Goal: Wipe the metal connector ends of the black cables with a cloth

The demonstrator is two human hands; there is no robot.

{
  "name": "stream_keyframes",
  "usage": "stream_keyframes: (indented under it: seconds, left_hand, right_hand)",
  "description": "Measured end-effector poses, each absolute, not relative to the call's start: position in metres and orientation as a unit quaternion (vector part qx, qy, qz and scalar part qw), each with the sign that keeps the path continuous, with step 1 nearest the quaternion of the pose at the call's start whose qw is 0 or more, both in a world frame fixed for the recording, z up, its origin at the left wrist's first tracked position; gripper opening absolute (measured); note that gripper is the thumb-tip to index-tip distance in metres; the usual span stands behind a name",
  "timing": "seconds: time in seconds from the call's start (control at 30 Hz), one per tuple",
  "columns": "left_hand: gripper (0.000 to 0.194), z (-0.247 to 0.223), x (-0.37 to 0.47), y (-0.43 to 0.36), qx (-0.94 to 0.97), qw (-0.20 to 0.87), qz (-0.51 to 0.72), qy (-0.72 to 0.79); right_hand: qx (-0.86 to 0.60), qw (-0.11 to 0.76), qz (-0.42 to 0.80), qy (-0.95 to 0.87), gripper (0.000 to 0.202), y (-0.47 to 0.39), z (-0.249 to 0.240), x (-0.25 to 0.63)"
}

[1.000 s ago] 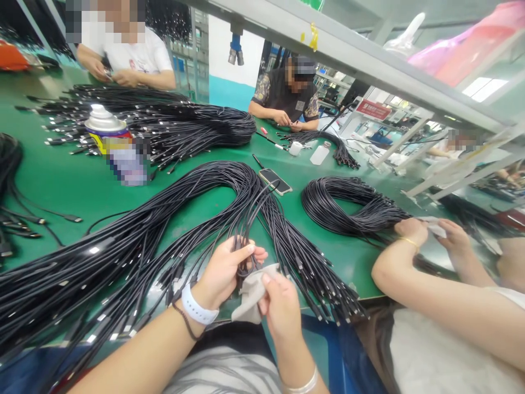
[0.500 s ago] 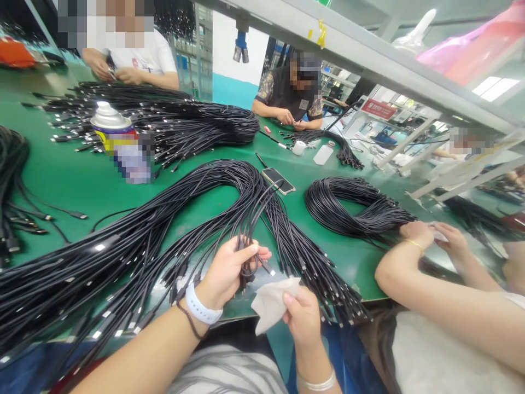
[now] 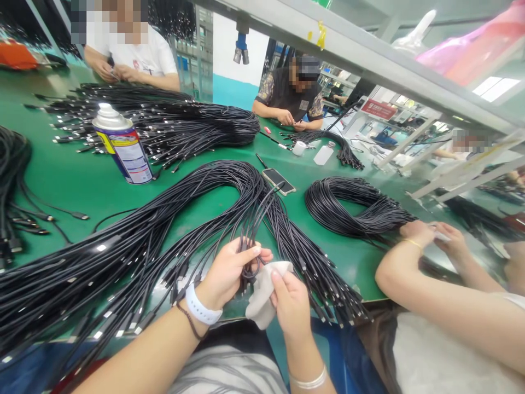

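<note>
My left hand [image 3: 229, 268] is closed around several black USB cables [image 3: 251, 232], with their ends looping out by the fingertips. Between thumb and fingers of my right hand [image 3: 292, 303] is a whitish cloth [image 3: 262, 298], creased and hanging down. The cloth's upper part lies against the cable ends beside my left fingers, covering the connector there. A large bundle of black cables [image 3: 164, 205] arches over the green table from the left, its other leg [image 3: 305, 257] running down to the right of my hands.
Behind the bundle stand a spray can [image 3: 123, 145] and a phone [image 3: 279, 180]. A coil of cables [image 3: 348, 205] lies to the right, near a co-worker's forearm [image 3: 435, 312]. Farther back are another cable heap [image 3: 192, 123], a clear bottle [image 3: 324, 154] and two seated people. A metal beam [image 3: 353, 54] crosses overhead.
My right hand has moved left and slightly up, bringing the cloth onto the cable end that showed bare before. My left hand keeps its hold in nearly the same place.
</note>
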State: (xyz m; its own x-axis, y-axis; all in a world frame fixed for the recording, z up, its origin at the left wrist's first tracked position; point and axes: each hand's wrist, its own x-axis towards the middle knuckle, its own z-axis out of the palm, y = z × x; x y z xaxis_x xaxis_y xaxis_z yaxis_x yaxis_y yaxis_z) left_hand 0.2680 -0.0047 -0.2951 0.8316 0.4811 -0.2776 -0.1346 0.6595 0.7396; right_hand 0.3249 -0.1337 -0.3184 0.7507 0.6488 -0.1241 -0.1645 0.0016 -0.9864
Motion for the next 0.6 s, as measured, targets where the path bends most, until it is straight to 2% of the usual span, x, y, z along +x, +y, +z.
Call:
stream_keyframes:
  seconds: [0.23,0.37,0.47,0.6]
  left_hand:
    - [0.023,-0.293,0.268,-0.005,0.390,0.881,0.140,0.230]
    - [0.019,-0.289,0.265,-0.003,0.375,0.881,0.151,0.247]
    - [0.014,-0.284,0.262,0.000,0.334,0.899,0.160,0.232]
    - [0.012,-0.279,0.259,0.004,0.275,0.916,0.171,0.237]
  right_hand:
    - [-0.614,0.745,0.245,-0.091,0.030,-0.153,-0.324,0.330]
    - [-0.635,0.761,0.126,-0.046,0.028,-0.177,-0.322,0.340]
    - [-0.737,0.667,0.033,-0.101,0.033,-0.196,-0.316,0.346]
    - [-0.821,0.410,0.055,-0.394,0.036,-0.198,-0.308,0.335]
